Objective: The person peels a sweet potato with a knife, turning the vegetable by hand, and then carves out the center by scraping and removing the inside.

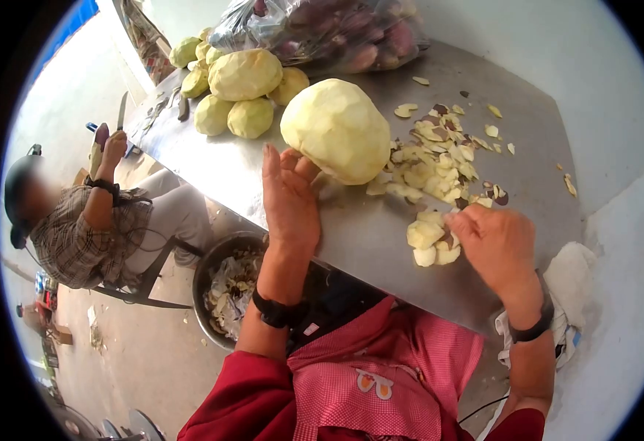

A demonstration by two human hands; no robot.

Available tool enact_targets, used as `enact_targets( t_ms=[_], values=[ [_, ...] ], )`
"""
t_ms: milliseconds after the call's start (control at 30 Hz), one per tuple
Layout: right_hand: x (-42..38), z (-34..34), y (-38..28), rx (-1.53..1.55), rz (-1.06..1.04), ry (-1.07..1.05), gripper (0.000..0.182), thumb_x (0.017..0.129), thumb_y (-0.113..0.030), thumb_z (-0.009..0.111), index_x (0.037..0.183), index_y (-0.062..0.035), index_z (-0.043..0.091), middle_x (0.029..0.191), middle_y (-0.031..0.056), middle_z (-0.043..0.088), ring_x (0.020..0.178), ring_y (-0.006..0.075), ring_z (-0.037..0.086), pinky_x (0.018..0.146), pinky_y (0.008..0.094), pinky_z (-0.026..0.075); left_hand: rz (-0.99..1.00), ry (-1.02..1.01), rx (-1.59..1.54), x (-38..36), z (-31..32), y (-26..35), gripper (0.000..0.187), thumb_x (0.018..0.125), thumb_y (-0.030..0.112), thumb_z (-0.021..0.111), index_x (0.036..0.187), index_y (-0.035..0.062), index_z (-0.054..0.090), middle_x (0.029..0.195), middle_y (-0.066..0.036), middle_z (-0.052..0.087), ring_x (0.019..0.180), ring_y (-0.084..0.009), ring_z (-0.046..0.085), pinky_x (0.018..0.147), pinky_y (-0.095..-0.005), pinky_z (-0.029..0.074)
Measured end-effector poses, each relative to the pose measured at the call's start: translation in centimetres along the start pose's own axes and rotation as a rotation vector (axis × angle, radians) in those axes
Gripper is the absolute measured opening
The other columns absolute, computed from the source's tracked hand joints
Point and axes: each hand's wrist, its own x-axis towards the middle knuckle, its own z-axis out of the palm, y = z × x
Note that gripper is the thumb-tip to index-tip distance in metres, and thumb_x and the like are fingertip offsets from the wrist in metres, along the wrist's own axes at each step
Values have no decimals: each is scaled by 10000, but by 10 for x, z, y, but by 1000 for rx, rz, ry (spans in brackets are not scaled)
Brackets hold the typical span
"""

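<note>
A large peeled sweet potato [336,131], pale yellow and rounded, is above the metal table [366,242]. My left hand [292,195] is under its near left side, palm up and thumb raised; the potato hides some of the fingertips. My right hand [494,246] is closed with thumb and fingers pinched, right beside a small cluster of pale slices [426,239]. What it pinches, if anything, is hidden. Behind the slices spreads a heap of pale and purple peelings [439,158].
Several peeled sweet potatoes [245,76] are piled at the back left, near a dark-handled knife [183,109]. A clear plastic bag [329,37] of purple ones lies behind. Below the edge stands a metal basin [203,283] of scraps. A seated person [94,228] holds a knife and a purple root.
</note>
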Motion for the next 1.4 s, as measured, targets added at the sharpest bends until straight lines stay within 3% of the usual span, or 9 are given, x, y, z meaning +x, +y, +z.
enact_targets(
  t_ms=[167, 333, 433, 533, 633, 767, 900, 1267, 1400],
  values=[
    [5, -35, 8, 124, 120, -98, 360, 836, -329, 717, 656, -32, 622, 516, 116, 531, 481, 320, 511, 476, 398, 397, -12, -18, -27, 2, -4, 0, 743, 973, 593, 367, 1212, -92, 526, 1120, -189, 666, 1067, -231, 590, 1048, -336, 337],
    [7, -60, 33, 403, 169, -564, 332, 820, -310, 735, 748, 10, 681, 519, 132, 508, 457, 251, 424, 473, 343, 371, -32, -84, -22, 3, -11, -3, 654, 1004, 559, 328, 1272, -16, 484, 1234, -163, 626, 1205, -240, 508, 1066, -364, 293],
    [3, -51, 43, 436, 188, -596, 326, 826, -307, 731, 770, 11, 686, 515, 116, 499, 464, 184, 444, 486, 328, 375, -11, -102, -2, 0, -4, 0, 646, 1011, 545, 324, 1278, -23, 479, 1232, -160, 627, 1216, -236, 493, 1077, -366, 283],
    [9, -46, 35, 196, 225, -450, 308, 844, -298, 712, 799, 6, 689, 531, 99, 502, 485, 140, 444, 501, 313, 379, 0, -107, 29, 0, -1, 0, 627, 1014, 533, 329, 1285, -10, 487, 1235, -151, 627, 1194, -217, 491, 1058, -364, 295],
    [9, -30, 47, 311, 260, -234, 339, 893, -326, 672, 837, 8, 696, 544, 82, 518, 503, 110, 443, 505, 294, 373, -12, 14, 46, 2, 5, -1, 681, 1000, 553, 352, 1258, -67, 467, 1177, -189, 639, 1102, -257, 573, 1054, -373, 334],
    [13, -29, 44, 527, 319, -188, 354, 934, -328, 642, 851, 11, 700, 556, 55, 535, 523, 81, 436, 501, 274, 361, 93, 67, 305, 0, 13, -6, 378, 971, 343, 565, 1175, 25, 577, 1087, -40, 650, 998, -113, 569, 884, -269, 421],
    [9, -17, 41, 595, 237, -169, 353, 945, -315, 644, 841, 18, 697, 560, 16, 502, 550, 55, 421, 500, 255, 349, 119, -18, 217, 3, 19, -6, 549, 866, 207, 739, 1261, -60, 467, 1160, -129, 612, 1072, -178, 582, 934, -311, 457],
    [8, -11, 24, 583, 176, -36, 337, 925, -289, 665, 841, 37, 672, 561, 75, 535, 540, 69, 450, 503, 275, 368, 452, 112, 945, 21, 25, -32, 544, 713, 345, 835, 1074, 10, 603, 961, -89, 665, 895, -225, 641, 843, -369, 485],
    [7, -27, 30, 447, 155, -265, 350, 870, -326, 694, 766, 7, 672, 546, 118, 497, 486, 165, 464, 508, 319, 390, 465, 59, 920, 21, 25, -33, 489, 763, 318, 815, 1082, 0, 625, 945, -84, 667, 872, -184, 625, 782, -334, 500]
  ],
)
